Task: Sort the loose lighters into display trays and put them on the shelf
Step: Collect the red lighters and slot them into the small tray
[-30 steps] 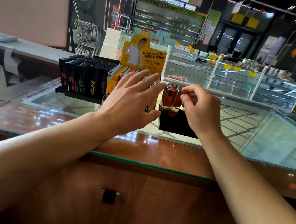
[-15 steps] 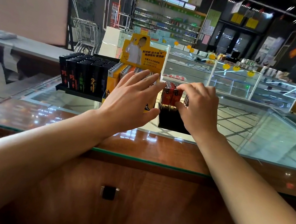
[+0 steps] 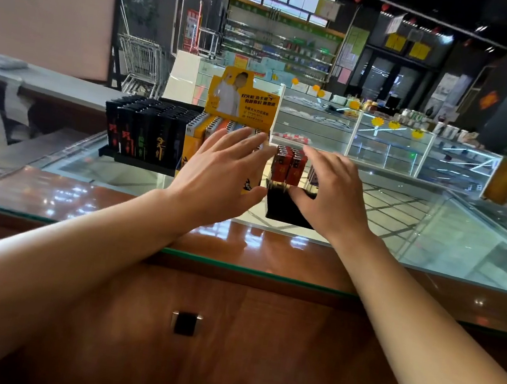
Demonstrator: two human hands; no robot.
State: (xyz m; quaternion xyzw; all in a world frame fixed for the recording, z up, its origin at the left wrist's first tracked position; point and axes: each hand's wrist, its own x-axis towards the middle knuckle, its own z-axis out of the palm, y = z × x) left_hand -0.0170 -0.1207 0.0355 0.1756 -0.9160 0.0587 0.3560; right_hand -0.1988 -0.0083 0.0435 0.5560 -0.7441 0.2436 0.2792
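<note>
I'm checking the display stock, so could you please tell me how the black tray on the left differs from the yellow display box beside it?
The black tray holds black lighters with coloured markings; the yellow display box holds lighters in mixed pale colours. The yellow display box has a tall printed back card, the black tray none. The left hand partly covers the yellow display box; the black tray stands untouched. Both sit on the glass counter, filled with upright lighters.

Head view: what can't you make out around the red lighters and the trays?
- Black tray under the red lighters: its right side is hidden by the right hand.
- Yellow display box: its front is hidden by the left hand.
- Print on the box's card: too small.
</note>
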